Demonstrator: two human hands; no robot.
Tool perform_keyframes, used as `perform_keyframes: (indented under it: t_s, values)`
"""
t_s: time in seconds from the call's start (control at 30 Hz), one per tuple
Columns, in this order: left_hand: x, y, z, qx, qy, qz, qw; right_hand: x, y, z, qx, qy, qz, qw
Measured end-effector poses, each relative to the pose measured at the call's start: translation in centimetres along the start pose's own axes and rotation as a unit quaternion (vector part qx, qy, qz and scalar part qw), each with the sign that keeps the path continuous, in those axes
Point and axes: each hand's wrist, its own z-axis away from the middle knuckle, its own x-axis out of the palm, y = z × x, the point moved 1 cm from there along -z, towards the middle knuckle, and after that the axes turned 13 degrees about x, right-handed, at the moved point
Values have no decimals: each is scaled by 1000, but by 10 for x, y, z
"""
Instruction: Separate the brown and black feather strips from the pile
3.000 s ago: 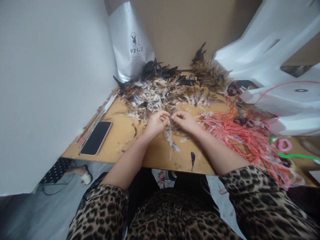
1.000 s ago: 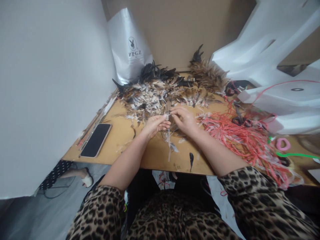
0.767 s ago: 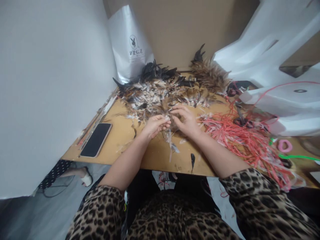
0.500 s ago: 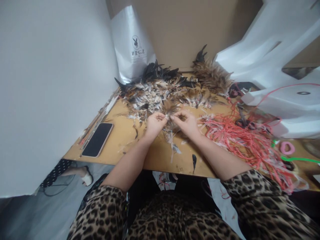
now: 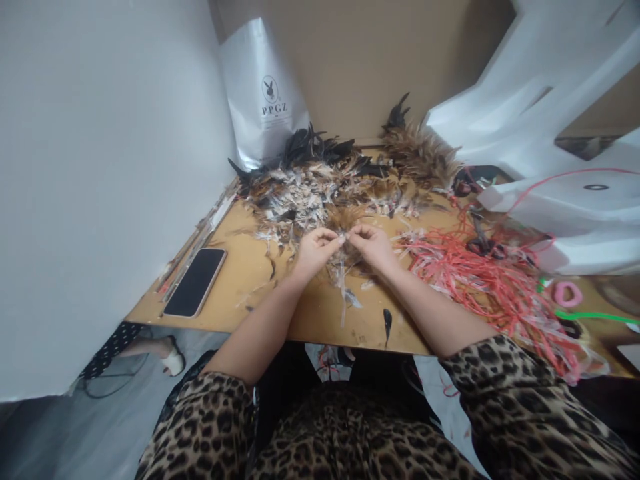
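My left hand [image 5: 313, 252] and my right hand [image 5: 373, 245] meet fingertip to fingertip over the wooden table [image 5: 240, 280], both pinched on a small bunch of feathers [image 5: 344, 223] that fans out just beyond them. Pale strands hang down from the pinch toward the table. A wide heap of brown, white and black feathers [image 5: 320, 187] lies right behind my hands.
A tangle of red strings [image 5: 480, 273] spreads to the right of my right hand. A black phone [image 5: 195, 282] lies at the table's left edge. A white bag [image 5: 263, 93] stands at the back. A pink ring [image 5: 569, 293] and a green cord [image 5: 595, 315] lie far right.
My hands drew back slightly from the feather heap toward me and closed fingertip to fingertip on the small bunch. The view shifted a little.
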Motion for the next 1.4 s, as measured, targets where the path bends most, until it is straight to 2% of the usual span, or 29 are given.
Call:
perform_keyframes:
  t_s: [0.1, 0.27, 0.43, 0.67, 0.8, 0.9, 0.97, 1.07, 1.17, 1.27, 1.33, 1.4]
  values:
    - [-1, 2, -1, -49, 8, 65, 997, 0, 3, -1, -13, -5, 12, 1000]
    - [-2, 1, -3, -63, 27, 76, 995, 2, 5, -1, -40, 4, 33, 999]
    - [-3, -2, -4, -29, 42, 42, 998, 2, 2, 2, -33, 27, 60, 997]
    - [-5, -3, -6, 54, 26, -21, 998, 2, 4, 0, -51, 27, 77, 995]
    - [-6, -2, -6, 44, 20, -15, 999, 1, 5, 0, -59, 28, 71, 995]
    - [-7, -3, -6, 8, 15, 47, 999, 2, 3, 1, -11, 6, 16, 1000]
    - [-8, -5, -5, -26, 6, 131, 991, 3, 1, 2, 38, -28, -66, 997]
    - [-6, -6, -4, -75, -16, 289, 954, 7, -1, 5, 95, -116, -203, 968]
    - [-6, -5, -4, -89, -36, 359, 928, 10, 0, 5, 118, -171, -259, 943]
    - [-8, -2, -5, -75, -32, 307, 948, 8, 2, 3, 112, -141, -238, 955]
    - [-10, 1, -6, -45, -13, 207, 977, 4, 3, 2, 99, -95, -195, 971]
    - [-11, 4, -7, 0, 5, 112, 994, 1, 1, 3, 83, -59, -139, 985]
